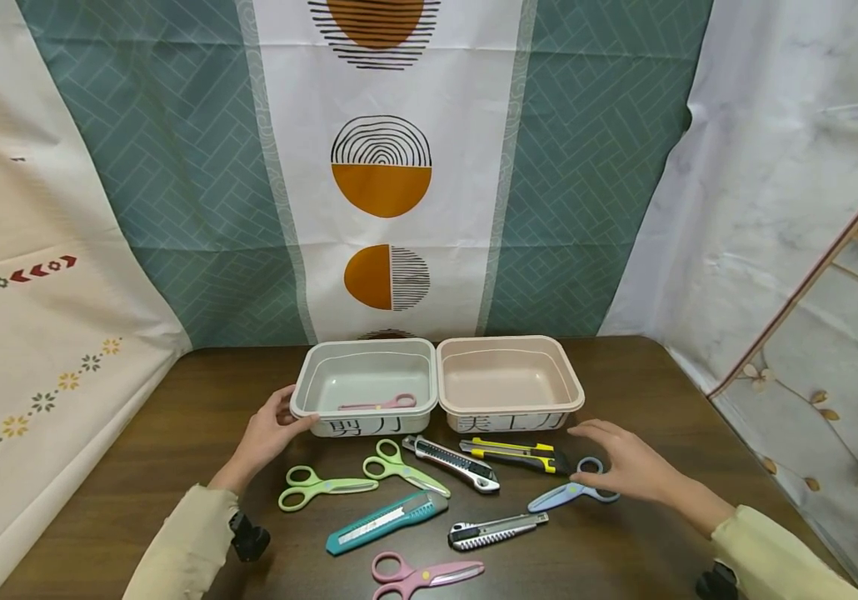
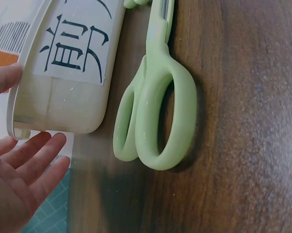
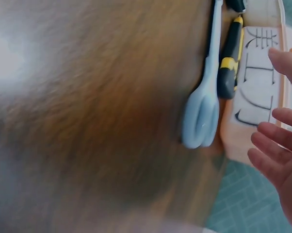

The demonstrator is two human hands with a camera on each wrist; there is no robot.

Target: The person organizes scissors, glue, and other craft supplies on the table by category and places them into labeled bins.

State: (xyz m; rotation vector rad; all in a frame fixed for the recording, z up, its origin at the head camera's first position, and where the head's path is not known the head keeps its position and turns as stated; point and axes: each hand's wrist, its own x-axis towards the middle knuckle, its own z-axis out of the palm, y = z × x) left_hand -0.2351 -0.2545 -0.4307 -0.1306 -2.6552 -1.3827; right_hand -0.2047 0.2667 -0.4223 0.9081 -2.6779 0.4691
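My left hand (image 1: 271, 432) is at the near left corner of the pale grey-green bin (image 1: 306, 408), thumb at its rim and fingers extended along its side. A pair of pink scissors (image 1: 399, 401) lies inside that bin. To the right, my right hand (image 1: 624, 462) hovers with spread fingers beside the blue scissors (image 1: 560, 497), near the right corner of the beige bin (image 1: 575, 398); nothing is in its grasp. Close to that hand lies a yellow-and-black utility knife (image 1: 511, 454). Green scissors (image 2: 177, 116) lie below the left hand.
More cutters lie on the brown table (image 1: 249, 575): a second pair of green scissors (image 1: 399, 467), a silver-and-black knife (image 1: 459, 467), a teal knife (image 1: 384, 523), another silver knife (image 1: 496, 531) and pink scissors (image 1: 429, 577). A patterned curtain (image 1: 571, 208) hangs behind.
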